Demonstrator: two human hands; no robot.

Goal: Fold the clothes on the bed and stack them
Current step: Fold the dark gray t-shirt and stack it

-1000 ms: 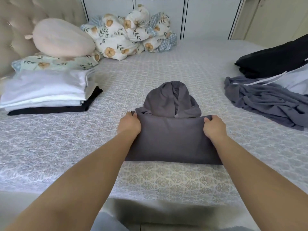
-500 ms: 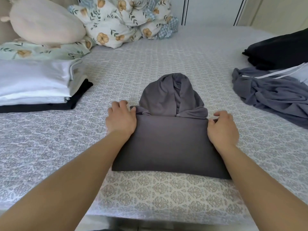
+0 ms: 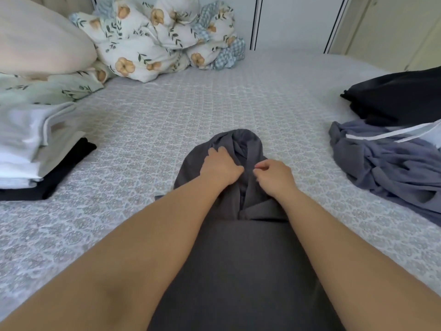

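Folding looks part done: a stack of folded clothes (image 3: 31, 151) sits at the bed's (image 3: 191, 111) left, both hands (image 3: 220, 167) (image 3: 274, 177) curl on the grey hoodie's (image 3: 238, 235) hood mid-bed, and a loose pile (image 3: 393, 163) waits unfolded at right.

Matt grey cloth hoodie (image 3: 229, 259) lies on a woven, patterned cloth bedspread (image 3: 167, 120).

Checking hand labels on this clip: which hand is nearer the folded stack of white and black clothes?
Left. The left hand rests on the grey hoodie, on the side toward the folded stack; the right hand lies farther away.
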